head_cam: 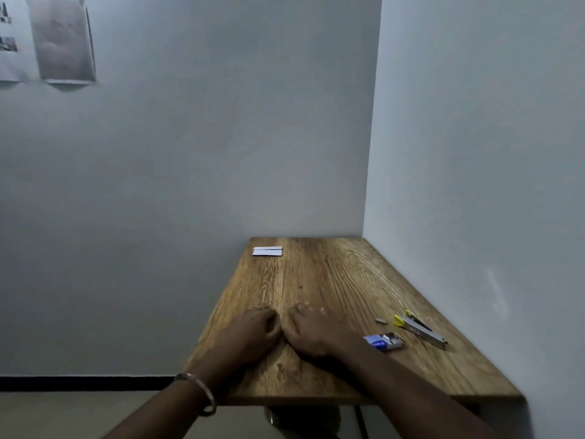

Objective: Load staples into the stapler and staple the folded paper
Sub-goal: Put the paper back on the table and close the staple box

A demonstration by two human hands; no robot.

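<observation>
Right now your left hand (253, 331) and right hand (311, 334) rest side by side on the desk (332, 280) near its front edge, fingers loosely curled and holding nothing. Over by the right edge lies the stapler (422, 330), opened out with its yellow end toward the middle, and the blue staple box (383, 341) sits just beside it, closer to your right wrist. The folded paper (267, 251) lies well apart, at the far left corner.

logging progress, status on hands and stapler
Left hand and right hand on table, holding nothing. Stapler open, untouched. Folded paper far corner.
</observation>
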